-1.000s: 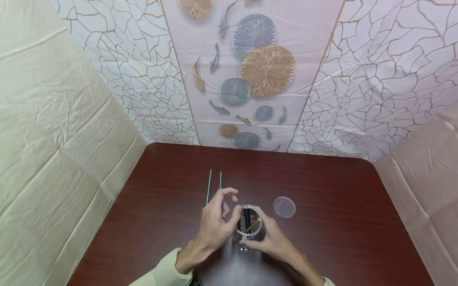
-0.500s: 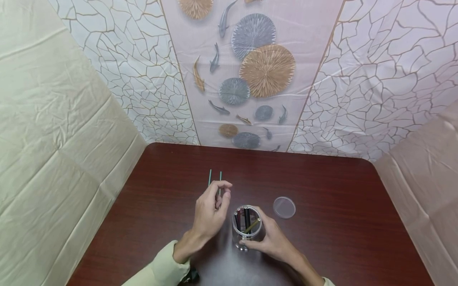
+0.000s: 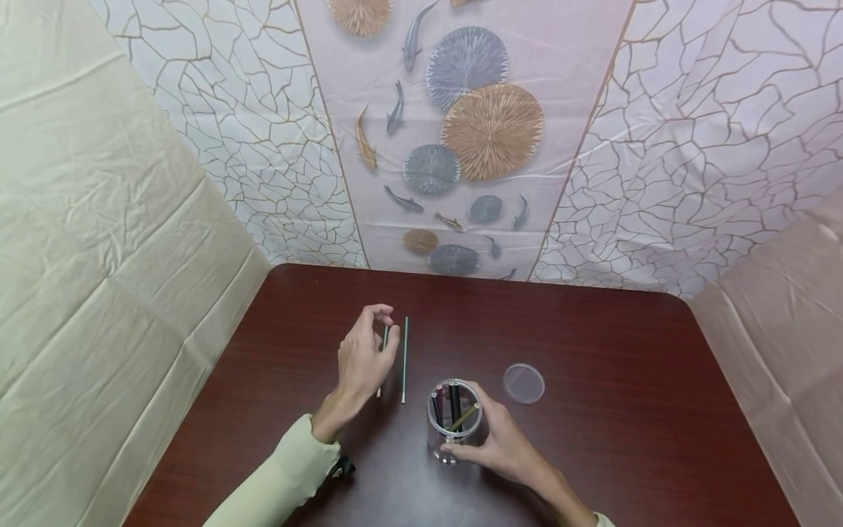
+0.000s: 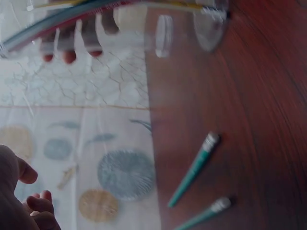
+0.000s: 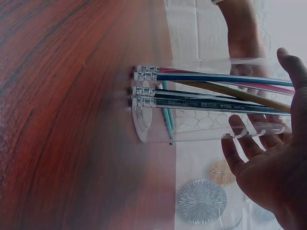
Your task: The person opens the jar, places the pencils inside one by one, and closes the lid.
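Observation:
My right hand point(image 3: 503, 443) grips a clear jar point(image 3: 435, 445) from its right side, fingers and thumb around the wall. Inside lean several pencils point(image 5: 206, 103), dark, red and yellowish, their eraser ends at the jar's bottom. Two green pencils lie side by side on the table, left of the jar. Over the left green pencil point(image 4: 194, 168) hovers my left hand point(image 3: 361, 359), fingers loosely bent and nothing between them; it partly hides that pencil in the head view. The other green pencil point(image 3: 405, 362) lies just right of the hand.
A round clear lid point(image 3: 523, 383) lies flat on the dark red wooden table point(image 3: 626, 410), right of and beyond the jar. Patterned cloth point(image 3: 487, 212) hangs behind the table's far edge, with plain cloth at both sides.
My left hand has moved from the jar's rim away to the left and forward, over the left green pencil. My right hand and the jar have stayed in place.

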Action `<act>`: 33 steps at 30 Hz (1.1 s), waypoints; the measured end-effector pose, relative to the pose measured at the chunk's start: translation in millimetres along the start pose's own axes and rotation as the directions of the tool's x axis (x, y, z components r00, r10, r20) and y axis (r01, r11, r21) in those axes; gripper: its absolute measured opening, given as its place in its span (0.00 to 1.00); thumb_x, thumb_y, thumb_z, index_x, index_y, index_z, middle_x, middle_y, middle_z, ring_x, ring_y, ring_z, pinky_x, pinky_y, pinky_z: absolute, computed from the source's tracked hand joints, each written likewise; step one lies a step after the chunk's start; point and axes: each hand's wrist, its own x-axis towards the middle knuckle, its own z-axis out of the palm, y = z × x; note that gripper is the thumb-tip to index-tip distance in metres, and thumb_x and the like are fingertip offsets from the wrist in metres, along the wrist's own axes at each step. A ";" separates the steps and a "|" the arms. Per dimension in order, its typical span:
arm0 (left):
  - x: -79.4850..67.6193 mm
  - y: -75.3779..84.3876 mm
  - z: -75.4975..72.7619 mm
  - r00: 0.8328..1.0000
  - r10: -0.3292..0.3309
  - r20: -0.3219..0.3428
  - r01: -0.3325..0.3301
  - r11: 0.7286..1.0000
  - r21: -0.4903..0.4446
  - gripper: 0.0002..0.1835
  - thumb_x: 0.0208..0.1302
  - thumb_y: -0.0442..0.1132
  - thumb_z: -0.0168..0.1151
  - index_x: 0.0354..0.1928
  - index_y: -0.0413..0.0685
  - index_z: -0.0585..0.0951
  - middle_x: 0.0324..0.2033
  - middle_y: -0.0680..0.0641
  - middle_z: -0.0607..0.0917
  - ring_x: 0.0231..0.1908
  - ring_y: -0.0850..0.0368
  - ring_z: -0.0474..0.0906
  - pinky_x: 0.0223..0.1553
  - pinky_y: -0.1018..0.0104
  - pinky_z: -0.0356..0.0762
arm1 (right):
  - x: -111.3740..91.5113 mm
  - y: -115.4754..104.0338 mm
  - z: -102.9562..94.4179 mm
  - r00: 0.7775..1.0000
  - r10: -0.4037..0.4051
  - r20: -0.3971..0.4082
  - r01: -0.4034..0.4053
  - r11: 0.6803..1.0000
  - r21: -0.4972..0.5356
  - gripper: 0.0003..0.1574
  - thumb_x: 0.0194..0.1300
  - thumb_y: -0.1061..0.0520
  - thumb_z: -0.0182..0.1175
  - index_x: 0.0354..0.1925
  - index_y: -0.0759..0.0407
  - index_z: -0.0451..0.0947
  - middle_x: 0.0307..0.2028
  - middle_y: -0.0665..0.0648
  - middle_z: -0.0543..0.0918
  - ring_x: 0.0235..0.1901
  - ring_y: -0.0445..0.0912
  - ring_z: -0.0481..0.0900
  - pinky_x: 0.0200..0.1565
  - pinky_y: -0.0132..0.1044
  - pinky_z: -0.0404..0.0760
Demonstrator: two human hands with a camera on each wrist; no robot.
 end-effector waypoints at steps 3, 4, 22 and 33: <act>2.1 -10.4 2.4 0.999 -0.045 0.030 0.043 0.998 0.044 0.18 0.67 0.38 0.68 0.58 0.52 0.80 0.42 0.55 0.87 0.21 0.64 0.72 0.21 0.59 0.70 | 0.0 -0.2 0.0 1.000 0.000 0.002 0.000 1.000 -0.001 0.52 0.53 0.52 0.85 0.71 0.48 0.70 0.55 0.46 0.86 0.54 0.45 0.84 0.63 0.36 0.78; 2.6 -14.0 3.8 0.997 -0.061 0.042 0.058 0.996 0.062 0.18 0.67 0.39 0.68 0.58 0.52 0.80 0.43 0.54 0.87 0.22 0.63 0.73 0.22 0.58 0.71 | -0.1 -0.2 -0.1 1.000 -0.002 0.003 0.002 1.000 -0.002 0.52 0.53 0.52 0.85 0.71 0.48 0.70 0.55 0.46 0.86 0.54 0.45 0.85 0.62 0.36 0.78; -3.7 -72.7 34.0 0.930 -0.277 0.242 0.170 0.907 0.385 0.21 0.68 0.49 0.73 0.59 0.51 0.81 0.43 0.53 0.85 0.34 0.45 0.84 0.34 0.48 0.80 | -0.4 0.6 -0.4 1.000 -0.023 0.003 0.023 1.000 0.019 0.53 0.52 0.54 0.86 0.71 0.48 0.70 0.56 0.48 0.86 0.55 0.46 0.84 0.64 0.35 0.76; -5.8 -84.7 43.7 0.925 -0.282 0.255 0.147 0.883 0.445 0.17 0.67 0.50 0.74 0.52 0.50 0.83 0.35 0.56 0.85 0.31 0.47 0.85 0.30 0.51 0.80 | -1.6 0.1 -0.4 1.000 0.002 0.009 -0.002 1.000 0.003 0.53 0.52 0.54 0.86 0.71 0.47 0.70 0.55 0.46 0.86 0.55 0.44 0.84 0.63 0.38 0.78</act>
